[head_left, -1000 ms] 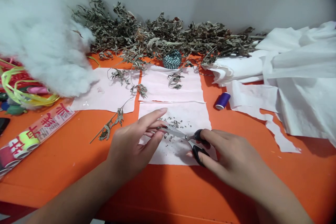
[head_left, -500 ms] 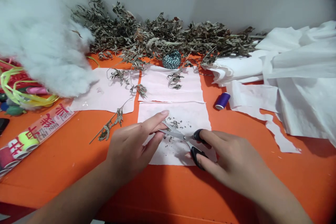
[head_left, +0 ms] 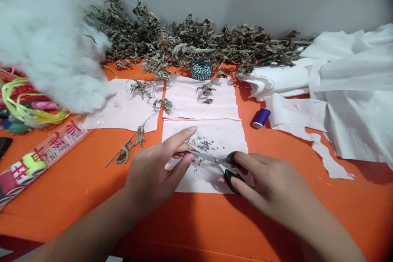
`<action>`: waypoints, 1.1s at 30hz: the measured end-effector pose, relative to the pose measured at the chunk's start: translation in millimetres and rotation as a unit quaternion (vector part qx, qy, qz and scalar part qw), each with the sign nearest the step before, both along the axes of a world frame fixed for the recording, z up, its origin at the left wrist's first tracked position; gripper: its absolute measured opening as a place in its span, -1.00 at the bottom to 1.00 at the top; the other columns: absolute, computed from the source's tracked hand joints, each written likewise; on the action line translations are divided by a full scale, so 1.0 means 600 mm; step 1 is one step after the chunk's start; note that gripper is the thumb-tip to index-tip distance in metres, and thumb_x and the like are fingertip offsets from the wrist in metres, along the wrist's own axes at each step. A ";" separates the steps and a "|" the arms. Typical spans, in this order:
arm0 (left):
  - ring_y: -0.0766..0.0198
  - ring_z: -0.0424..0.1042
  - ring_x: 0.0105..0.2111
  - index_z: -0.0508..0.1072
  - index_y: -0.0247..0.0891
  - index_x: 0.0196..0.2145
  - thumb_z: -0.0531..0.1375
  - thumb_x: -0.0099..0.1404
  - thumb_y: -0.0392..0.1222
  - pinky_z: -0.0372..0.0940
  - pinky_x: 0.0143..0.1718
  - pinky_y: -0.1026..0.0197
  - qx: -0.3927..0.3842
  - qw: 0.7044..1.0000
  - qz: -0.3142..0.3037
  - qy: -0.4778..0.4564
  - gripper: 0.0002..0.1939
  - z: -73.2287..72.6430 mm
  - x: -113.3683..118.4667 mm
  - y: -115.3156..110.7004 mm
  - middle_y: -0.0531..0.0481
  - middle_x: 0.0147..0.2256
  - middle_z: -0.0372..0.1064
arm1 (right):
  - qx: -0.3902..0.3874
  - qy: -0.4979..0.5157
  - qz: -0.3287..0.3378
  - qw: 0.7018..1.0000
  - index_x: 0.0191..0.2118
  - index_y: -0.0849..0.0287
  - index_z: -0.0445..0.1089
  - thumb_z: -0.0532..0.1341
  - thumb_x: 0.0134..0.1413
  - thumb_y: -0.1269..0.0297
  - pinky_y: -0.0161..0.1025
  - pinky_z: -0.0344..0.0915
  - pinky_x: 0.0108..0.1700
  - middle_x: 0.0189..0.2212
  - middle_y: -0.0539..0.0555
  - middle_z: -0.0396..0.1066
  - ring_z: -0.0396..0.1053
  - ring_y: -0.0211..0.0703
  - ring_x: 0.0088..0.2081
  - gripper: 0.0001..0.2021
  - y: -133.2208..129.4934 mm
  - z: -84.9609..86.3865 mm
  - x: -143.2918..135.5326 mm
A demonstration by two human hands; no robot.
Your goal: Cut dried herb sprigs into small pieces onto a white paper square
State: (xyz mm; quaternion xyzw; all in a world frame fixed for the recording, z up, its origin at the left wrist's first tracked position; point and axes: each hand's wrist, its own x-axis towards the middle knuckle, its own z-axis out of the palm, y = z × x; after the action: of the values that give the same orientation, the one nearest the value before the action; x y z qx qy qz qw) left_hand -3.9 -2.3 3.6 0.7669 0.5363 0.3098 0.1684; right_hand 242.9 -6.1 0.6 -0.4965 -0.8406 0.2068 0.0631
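My right hand (head_left: pixel 270 180) has its thumb and fingers through the black handles of a pair of scissors (head_left: pixel 216 159). The silver blades point left and are slightly parted, their tips at the fingers of my left hand (head_left: pixel 159 163). Those left fingers are bent together in a pinch, and whatever lies between them is too small or hidden to make out. Beneath both hands is a white cloth square (head_left: pixel 175 129), partly covered by them. Small dark snippets of dried leaf (head_left: pixel 205 145) are scattered on it below the blades.
Dried leafy stalks (head_left: pixel 184 45) line the wall behind a ball of twine (head_left: pixel 201 69). White stuffing (head_left: pixel 55 49) and a packet of thread spools (head_left: pixel 37 163) are at left. A loose sprig (head_left: pixel 127 149) lies nearby. To the right are a purple spool (head_left: pixel 261 118) and white cloth (head_left: pixel 356 110).
The scissor blades have come closer together at my left fingertips. Both hands stay in nearly the same place.
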 end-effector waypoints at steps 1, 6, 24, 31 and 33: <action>0.32 0.61 -0.27 0.25 -0.05 0.17 0.25 0.26 -0.32 0.36 -0.24 0.41 -0.012 1.000 0.000 -0.005 -0.45 0.001 0.000 0.000 0.15 -0.26 0.63 | 0.003 0.002 0.001 1.000 -0.36 0.10 0.17 0.11 0.22 0.21 -0.32 -0.04 -0.51 -0.56 -0.06 0.31 0.24 -0.22 -0.56 -0.85 0.000 0.000 0.000; 0.34 0.61 -0.29 0.28 -0.07 0.15 0.24 0.27 -0.32 0.36 -0.22 0.41 -0.047 0.998 0.001 -0.033 -0.48 0.004 0.003 0.002 0.14 -0.27 0.63 | 0.005 0.011 0.005 1.000 -0.37 0.10 0.16 0.11 0.23 0.22 -0.32 -0.03 -0.51 -0.57 -0.07 0.29 0.23 -0.23 -0.57 -0.84 0.000 0.000 -0.001; 0.35 0.56 -0.36 0.39 -0.15 0.07 0.33 0.20 -0.25 0.41 -0.32 0.40 -0.238 0.927 0.054 -0.284 -0.53 0.013 0.008 0.010 0.05 -0.33 0.61 | 0.082 0.054 -0.055 0.994 -0.34 0.11 0.20 0.14 0.24 0.19 -0.37 0.06 -0.54 -0.57 -0.08 0.30 0.27 -0.26 -0.58 -0.84 0.001 -0.004 0.003; 0.34 0.53 -0.38 0.42 -0.21 0.04 0.30 0.19 -0.30 0.41 -0.31 0.36 -0.211 0.945 0.063 -0.241 -0.56 0.012 0.012 0.009 0.04 -0.35 0.57 | 0.086 0.034 -0.050 0.994 -0.31 0.13 0.25 0.12 0.23 0.23 -0.36 0.08 -0.52 -0.57 -0.05 0.34 0.31 -0.24 -0.56 -0.89 -0.005 -0.012 -0.009; 0.34 0.54 -0.35 0.41 -0.20 0.05 0.28 0.19 -0.34 0.41 -0.26 0.35 -0.182 0.961 0.050 -0.202 -0.56 0.010 0.012 0.007 0.05 -0.34 0.58 | 0.090 0.010 -0.036 0.995 -0.31 0.14 0.28 0.11 0.23 0.24 -0.34 0.07 -0.52 -0.55 -0.03 0.36 0.31 -0.22 -0.55 -0.89 -0.007 -0.014 -0.014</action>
State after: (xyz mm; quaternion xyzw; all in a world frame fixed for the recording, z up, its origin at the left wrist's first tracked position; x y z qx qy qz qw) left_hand 3.3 2.1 9.8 0.6169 0.5758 0.3637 0.3945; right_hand 234.6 -10.3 -7.7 -0.5165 -0.8368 0.1327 0.1239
